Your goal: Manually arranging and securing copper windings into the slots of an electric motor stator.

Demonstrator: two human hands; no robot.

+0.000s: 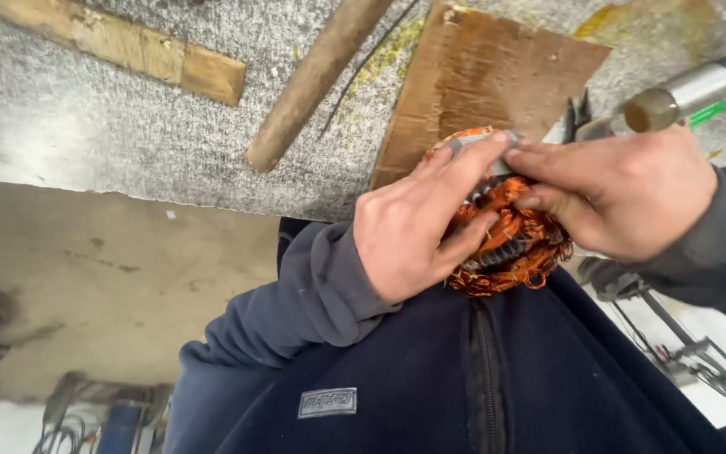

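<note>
— What do we have at the centre here?

— We hold a motor stator wound with copper wire (510, 244) against our chest, just above the zip of the dark jacket (481, 378), at the near edge of the grey bench (111, 126). Our left hand (418, 231) wraps its left side, thumb tucked against the coils, fingers closed around it.

— And the right?

— Our right hand (623, 197) pinches a thin grey strip (481, 141) over the top of the windings; the left forefinger meets it there. Both hands are closed on something, neither spread wide.

— How do we judge this is best done?

— We would keep the stator braced on the body, press the strip flat and slow, and spare the copper's coating from its edge.

— Beyond the hands?

— A brown board (485, 80) lies behind the stator, a wooden handle (313, 80) and a wood offcut (128, 50) farther left, a metal cylinder (686, 92) at right.
</note>
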